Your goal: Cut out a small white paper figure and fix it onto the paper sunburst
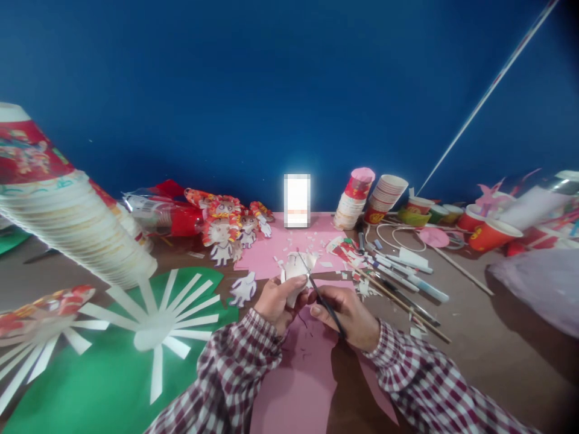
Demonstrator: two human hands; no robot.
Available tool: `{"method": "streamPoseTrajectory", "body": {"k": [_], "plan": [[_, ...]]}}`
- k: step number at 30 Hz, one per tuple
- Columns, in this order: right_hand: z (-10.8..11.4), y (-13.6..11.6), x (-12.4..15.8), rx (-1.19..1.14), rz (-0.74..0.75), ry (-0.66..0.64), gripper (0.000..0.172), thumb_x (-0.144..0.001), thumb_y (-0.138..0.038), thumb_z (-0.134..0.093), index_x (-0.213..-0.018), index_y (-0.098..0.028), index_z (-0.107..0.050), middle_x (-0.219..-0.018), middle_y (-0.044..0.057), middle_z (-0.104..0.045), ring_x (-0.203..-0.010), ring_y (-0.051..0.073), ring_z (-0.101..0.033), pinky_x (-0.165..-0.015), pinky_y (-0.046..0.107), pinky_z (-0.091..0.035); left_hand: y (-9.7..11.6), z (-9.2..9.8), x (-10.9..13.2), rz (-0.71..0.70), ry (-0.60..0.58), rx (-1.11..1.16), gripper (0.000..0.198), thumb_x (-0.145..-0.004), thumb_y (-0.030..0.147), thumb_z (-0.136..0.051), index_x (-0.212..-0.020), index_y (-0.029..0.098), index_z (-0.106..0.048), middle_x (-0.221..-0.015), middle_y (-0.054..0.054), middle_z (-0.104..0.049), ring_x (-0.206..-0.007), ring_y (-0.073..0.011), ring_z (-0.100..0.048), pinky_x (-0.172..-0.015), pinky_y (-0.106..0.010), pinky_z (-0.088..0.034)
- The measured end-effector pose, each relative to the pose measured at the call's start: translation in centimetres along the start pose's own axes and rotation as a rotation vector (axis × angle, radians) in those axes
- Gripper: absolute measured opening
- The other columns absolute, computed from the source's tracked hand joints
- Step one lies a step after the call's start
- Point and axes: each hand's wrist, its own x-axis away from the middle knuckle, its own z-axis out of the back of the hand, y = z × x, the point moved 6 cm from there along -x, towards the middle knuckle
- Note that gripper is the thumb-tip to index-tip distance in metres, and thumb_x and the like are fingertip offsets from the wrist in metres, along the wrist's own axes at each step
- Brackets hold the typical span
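Note:
My left hand [277, 300] has its fingers closed on a small white paper piece [296, 268], thumb on top. My right hand [346, 316] grips what looks like a pair of dark-handled scissors [328, 307]. Their slim metal end meets the paper's right edge, and both hands are close together. Underneath lies pink paper [289, 386], with small white scraps scattered on the pink sheet [262, 256] behind. A white paper figure cutout [244, 289] rests just left of my left hand. Several more cutouts with red-and-yellow heads [221, 220] stand in a cluster farther back.
Leaning stacked paper cups [76, 211] rise at the left. Fanned white strips [158, 328] lie on a green sheet [90, 386]. Pens [407, 274] and a wooden stick [407, 307] are at the right. Cup stacks [350, 208] and a bright blurred-out rectangle [297, 201] stand by the blue wall.

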Motion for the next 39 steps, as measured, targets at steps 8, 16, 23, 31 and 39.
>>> {"method": "streamPoseTrajectory", "body": {"k": [8, 16, 23, 31, 39], "plan": [[-0.1, -0.2, 0.0, 0.012, 0.016, 0.037, 0.031, -0.076, -0.044, -0.052, -0.082, -0.015, -0.058, -0.062, 0.001, -0.054, -0.058, 0.012, -0.049, -0.050, 0.021, -0.039, -0.1, 0.0, 0.0, 0.008, 0.013, 0.043, 0.013, -0.059, 0.015, -0.067, -0.063, 0.011, -0.054, -0.049, 0.001, -0.054, -0.043, -0.0056, -0.050, -0.044, -0.014, -0.044], [0.1, -0.4, 0.0, 0.035, 0.021, 0.047, 0.031, -0.075, -0.045, -0.053, -0.080, -0.014, -0.058, -0.059, 0.001, -0.052, -0.056, 0.012, -0.047, -0.049, 0.020, -0.037, 0.0, 0.0, 0.1, -0.010, 0.018, 0.022, 0.017, -0.057, 0.017, -0.069, -0.065, 0.011, -0.055, -0.051, 0.001, -0.056, -0.045, -0.0067, -0.052, -0.045, -0.016, -0.044], [-0.2, -0.2, 0.0, 0.003, 0.000, 0.018, 0.024, -0.077, -0.039, -0.053, -0.082, -0.016, -0.056, -0.061, -0.002, -0.047, -0.051, 0.008, -0.039, -0.048, 0.019, -0.034, 0.6, 0.7, -0.6, -0.136, 0.045, -0.041, 0.022, -0.052, 0.022, -0.073, -0.063, 0.011, -0.058, -0.049, 0.001, -0.057, -0.040, -0.0074, -0.049, -0.038, -0.018, -0.036], [-0.3, 0.2, 0.1, -0.040, 0.011, 0.023, 0.024, -0.077, -0.040, -0.053, -0.078, -0.015, -0.053, -0.060, -0.002, -0.042, -0.051, 0.008, -0.035, -0.048, 0.019, -0.033, -0.3, 0.4, -0.7, -0.044, 0.029, 0.026, 0.031, -0.047, 0.022, -0.075, -0.071, 0.012, -0.059, -0.055, -0.001, -0.060, -0.046, -0.0121, -0.056, -0.044, -0.022, -0.042], [-0.7, 0.0, 0.0, -0.095, 0.022, 0.010, 0.033, -0.075, -0.048, -0.051, -0.077, -0.015, -0.049, -0.058, -0.004, -0.037, -0.049, 0.007, -0.032, -0.044, 0.018, -0.030, -0.3, 0.1, -0.7, -0.054, -0.009, 0.032, 0.024, -0.051, 0.022, -0.074, -0.066, 0.013, -0.058, -0.052, 0.000, -0.059, -0.046, -0.0112, -0.055, -0.045, -0.022, -0.041]]}}
